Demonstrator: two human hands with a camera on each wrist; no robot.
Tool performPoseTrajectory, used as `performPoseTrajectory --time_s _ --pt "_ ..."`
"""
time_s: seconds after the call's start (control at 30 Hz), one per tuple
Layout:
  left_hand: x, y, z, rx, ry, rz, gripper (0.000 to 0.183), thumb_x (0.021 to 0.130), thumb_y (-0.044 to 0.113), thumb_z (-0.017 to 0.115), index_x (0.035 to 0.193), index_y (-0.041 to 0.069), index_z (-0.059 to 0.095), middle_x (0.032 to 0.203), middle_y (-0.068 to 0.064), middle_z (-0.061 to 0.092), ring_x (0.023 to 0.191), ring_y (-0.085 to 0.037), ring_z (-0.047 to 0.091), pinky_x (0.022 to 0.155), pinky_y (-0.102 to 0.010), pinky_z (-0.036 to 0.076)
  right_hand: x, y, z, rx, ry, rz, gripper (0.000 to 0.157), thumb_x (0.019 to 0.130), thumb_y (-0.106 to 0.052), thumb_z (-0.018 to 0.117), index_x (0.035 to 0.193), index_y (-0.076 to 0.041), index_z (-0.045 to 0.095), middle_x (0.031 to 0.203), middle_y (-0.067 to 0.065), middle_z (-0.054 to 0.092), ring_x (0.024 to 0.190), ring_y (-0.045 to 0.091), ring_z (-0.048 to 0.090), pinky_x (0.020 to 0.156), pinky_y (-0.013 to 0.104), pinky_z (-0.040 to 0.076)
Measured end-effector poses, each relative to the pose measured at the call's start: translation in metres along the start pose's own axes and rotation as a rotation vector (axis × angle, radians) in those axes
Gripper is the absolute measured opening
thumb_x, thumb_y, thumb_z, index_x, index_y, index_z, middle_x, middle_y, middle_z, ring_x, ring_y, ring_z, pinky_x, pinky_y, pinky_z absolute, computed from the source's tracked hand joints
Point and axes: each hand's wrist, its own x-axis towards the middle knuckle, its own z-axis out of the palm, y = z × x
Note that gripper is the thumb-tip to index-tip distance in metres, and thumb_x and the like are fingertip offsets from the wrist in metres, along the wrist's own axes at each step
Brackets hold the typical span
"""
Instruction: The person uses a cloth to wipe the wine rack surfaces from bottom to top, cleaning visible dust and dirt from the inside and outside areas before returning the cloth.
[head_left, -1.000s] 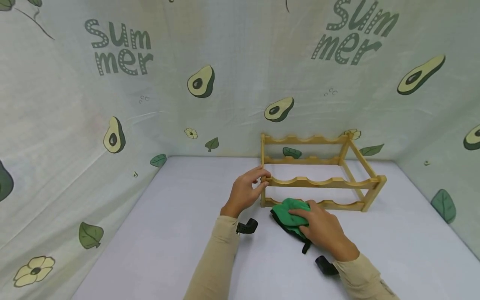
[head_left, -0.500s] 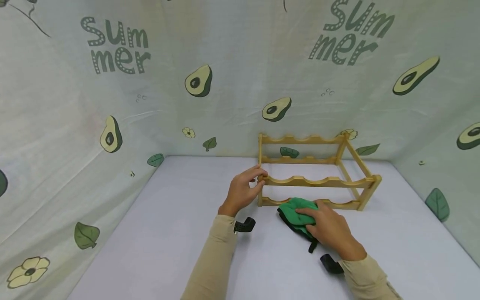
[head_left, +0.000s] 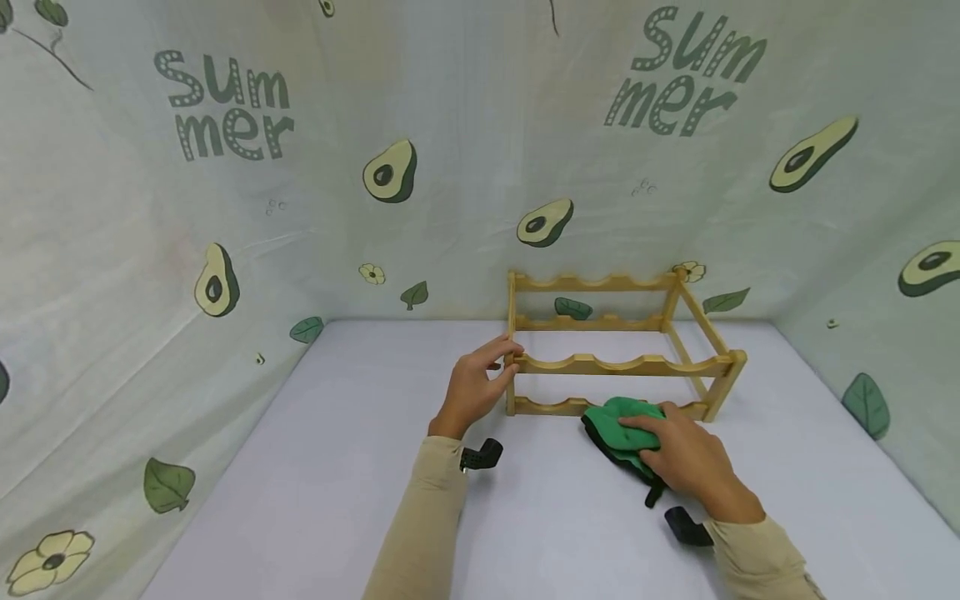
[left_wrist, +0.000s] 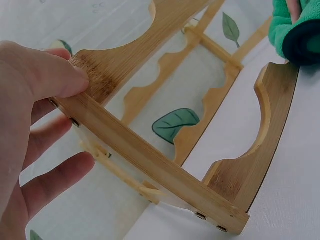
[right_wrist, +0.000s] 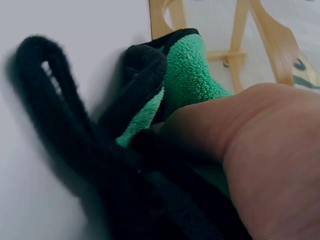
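Note:
A light wooden rack (head_left: pixel 581 365) with scalloped rails stands on the white table, toward its back. My left hand (head_left: pixel 471 385) grips the rack's front left upper corner; in the left wrist view the thumb lies on the end of the scalloped rail (left_wrist: pixel 107 75), other fingers beyond the post. My right hand (head_left: pixel 688 450) holds a bunched green cloth (head_left: pixel 622 423) with black edging against the front lower rail, near its right part. Close up in the right wrist view, the fluffy cloth (right_wrist: pixel 190 70) shows a black hanging loop (right_wrist: pixel 40 90). The right fingertips are partly hidden in the folds.
Behind the table (head_left: pixel 337 467) hangs a pale curtain (head_left: pixel 465 100) printed with avocados, leaves and lettering. A black wrist-camera piece (head_left: pixel 482 455) sits beside the left wrist, another black piece (head_left: pixel 686 527) beside the right.
My right hand has slid the green cloth rightward along the front lower rail. The left hand keeps its grip on the rack's corner. The head view has shifted slightly.

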Motion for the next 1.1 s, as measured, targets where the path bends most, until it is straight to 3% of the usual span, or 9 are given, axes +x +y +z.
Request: performPoseTrajectory --time_s 0.37,0.63,0.83,1.1 --pt "0.001 -0.001 0.003 -0.103 0.005 0.007 0.022 0.094 0.007 0.071 0.114 0.015 0.071 0.123 0.0 0.069 0.133 -0.02 0.051 0.083 -0.034 0.057 -0.009 0.027 -0.012 0.013 -0.036 0.024 0.048 0.081 -0.015 0.079 0.127 -0.027 0.071 0.122 0.023 0.054 0.078 0.026 0.057 0.054 0.042 0.046" --pt "0.001 -0.003 0.003 -0.098 0.005 -0.01 0.022 0.094 0.007 0.07 0.114 0.016 0.071 0.125 -0.002 0.069 0.133 -0.025 0.052 0.084 -0.032 0.057 -0.018 0.053 -0.018 0.0 -0.073 0.121 0.052 0.084 -0.02 0.076 0.135 -0.021 0.065 0.135 0.036 0.044 0.097 0.047 0.061 0.062 0.057 0.051" --pt "-0.002 -0.003 0.005 -0.09 0.026 -0.031 0.022 0.093 0.006 0.071 0.112 0.016 0.072 0.128 0.0 0.067 0.132 -0.019 0.052 0.082 -0.031 0.057 -0.024 0.074 -0.024 0.016 -0.118 0.173 0.053 0.085 -0.021 0.074 0.136 -0.019 0.063 0.129 0.038 0.045 0.089 0.04 0.059 0.06 0.052 0.049" --pt "-0.001 -0.004 0.006 -0.122 0.029 -0.013 0.023 0.093 0.006 0.071 0.115 0.014 0.071 0.13 -0.001 0.066 0.134 -0.019 0.051 0.083 -0.037 0.058 -0.03 0.089 -0.037 0.051 -0.111 0.192 0.049 0.085 -0.02 0.074 0.133 -0.015 0.066 0.129 0.04 0.043 0.102 0.055 0.055 0.07 0.065 0.048"
